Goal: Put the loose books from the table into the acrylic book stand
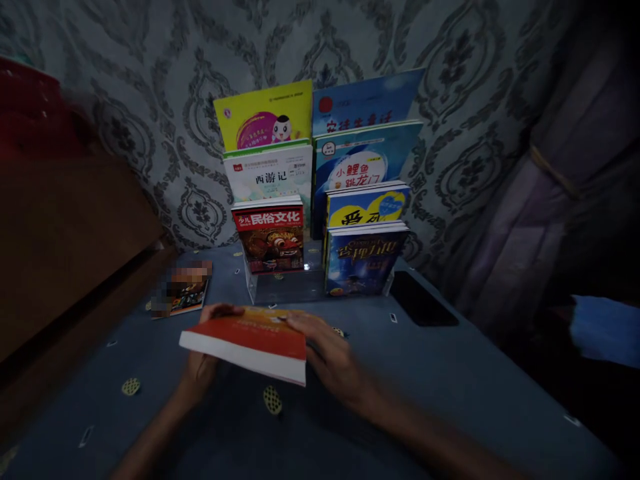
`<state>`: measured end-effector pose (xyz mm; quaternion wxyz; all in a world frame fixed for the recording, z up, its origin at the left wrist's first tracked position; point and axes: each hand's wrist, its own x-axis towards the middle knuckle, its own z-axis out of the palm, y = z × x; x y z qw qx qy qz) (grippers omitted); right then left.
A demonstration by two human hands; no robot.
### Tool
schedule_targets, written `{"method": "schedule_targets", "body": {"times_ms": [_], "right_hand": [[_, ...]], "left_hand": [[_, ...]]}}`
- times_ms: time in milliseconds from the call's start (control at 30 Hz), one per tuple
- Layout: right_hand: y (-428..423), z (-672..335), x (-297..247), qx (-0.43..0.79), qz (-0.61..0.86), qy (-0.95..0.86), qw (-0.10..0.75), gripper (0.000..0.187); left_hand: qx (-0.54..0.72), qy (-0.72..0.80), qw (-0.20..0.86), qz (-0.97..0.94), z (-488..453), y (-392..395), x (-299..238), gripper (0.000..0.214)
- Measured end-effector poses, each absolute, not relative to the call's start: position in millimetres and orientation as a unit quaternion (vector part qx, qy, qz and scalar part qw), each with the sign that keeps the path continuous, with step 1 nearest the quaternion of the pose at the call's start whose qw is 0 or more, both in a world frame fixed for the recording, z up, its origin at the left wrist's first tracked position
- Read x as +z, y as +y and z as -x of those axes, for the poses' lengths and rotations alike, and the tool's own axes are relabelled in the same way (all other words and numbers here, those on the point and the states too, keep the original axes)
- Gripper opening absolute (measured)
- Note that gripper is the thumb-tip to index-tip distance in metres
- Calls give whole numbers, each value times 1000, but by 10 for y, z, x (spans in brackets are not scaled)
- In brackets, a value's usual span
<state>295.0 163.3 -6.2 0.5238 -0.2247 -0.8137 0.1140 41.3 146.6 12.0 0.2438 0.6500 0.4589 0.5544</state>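
An orange book (250, 340) with white page edges is held level just above the blue cloth (440, 380), in front of a clear tiered stand (280, 285). My left hand (203, 363) grips the book's left end from below, thumb on the cover. My right hand (330, 353) clasps its right end, fingers lying over the top. The stand holds two columns of upright books: a red-titled one (271, 237) in the front left and a dark blue one (364, 259) in the front right, with more rising behind them.
A small book (184, 290) lies flat on the cloth to the left of the stand. A black phone (423, 300) lies to its right. A brown wooden board (65, 233) borders the left side. Patterned wallpaper is behind, a curtain (540, 220) at right.
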Motion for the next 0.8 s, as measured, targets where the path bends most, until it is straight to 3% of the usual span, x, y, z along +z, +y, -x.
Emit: {"method": "schedule_targets", "body": {"times_ms": [233, 333, 633, 800], "right_hand": [[2124, -2967, 350, 122, 289, -790, 527, 38], [2308, -2942, 406, 125, 311, -771, 542, 37], [2602, -2858, 128, 168, 339, -737, 560, 36], [2684, -2751, -18, 94, 421, -723, 539, 36]], "left_hand": [[595, 440, 143, -657, -628, 2044, 463, 60], [605, 441, 143, -648, -675, 2309, 485, 66], [575, 466, 100, -665, -695, 2592, 509, 65], [545, 504, 10, -670, -672, 2667, 587, 53]]}}
